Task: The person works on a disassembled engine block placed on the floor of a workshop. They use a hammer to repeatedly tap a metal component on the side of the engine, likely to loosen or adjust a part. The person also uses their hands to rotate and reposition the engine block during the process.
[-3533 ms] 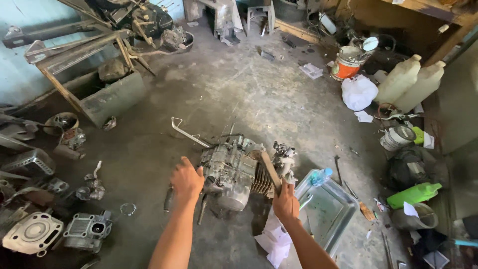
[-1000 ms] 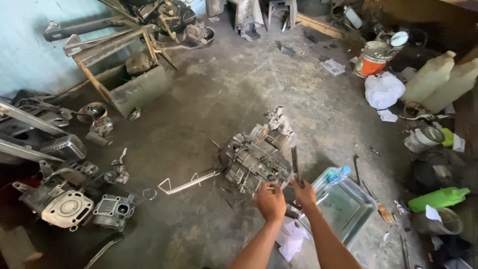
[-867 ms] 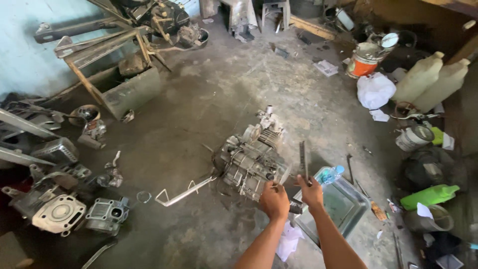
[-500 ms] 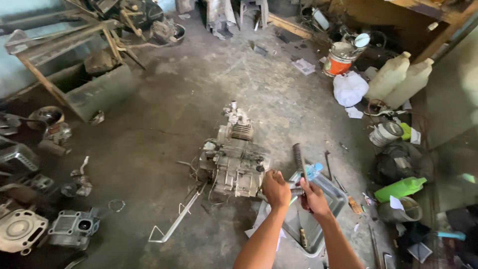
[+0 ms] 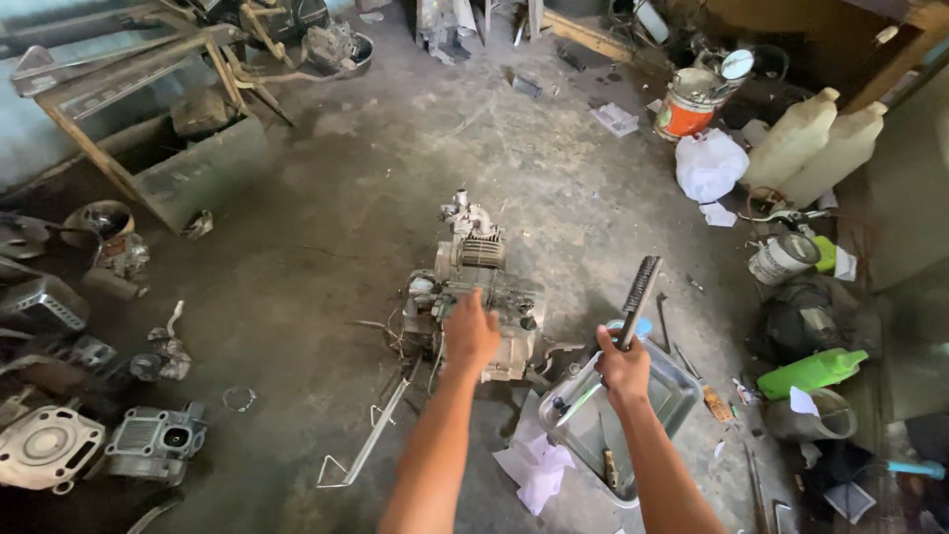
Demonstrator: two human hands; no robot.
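Observation:
A grimy motorcycle engine (image 5: 473,293) sits on the concrete floor in the middle of the view, cylinder pointing away from me. My left hand (image 5: 471,334) rests on its near top side, fingers curled against the casing. My right hand (image 5: 623,368) is closed around the handle of a long dark brush-like tool (image 5: 639,296) that stands nearly upright. Directly under that hand is a metal tray (image 5: 660,398) with small tools in it. A bent kickstand rod (image 5: 368,444) lies on the floor at the engine's near left.
Engine parts and cylinder heads (image 5: 49,445) litter the left edge. A wooden frame (image 5: 129,74) stands at back left. White jugs (image 5: 809,138), an orange bucket (image 5: 688,111), a white bag (image 5: 710,164) and a green bottle (image 5: 813,371) crowd the right. Crumpled paper (image 5: 536,465) lies by the tray.
The engine has been turned around on the floor. My hands, together at the engine's near right edge a second ago, have parted: the left sits on the casing, the right holds the tool upright.

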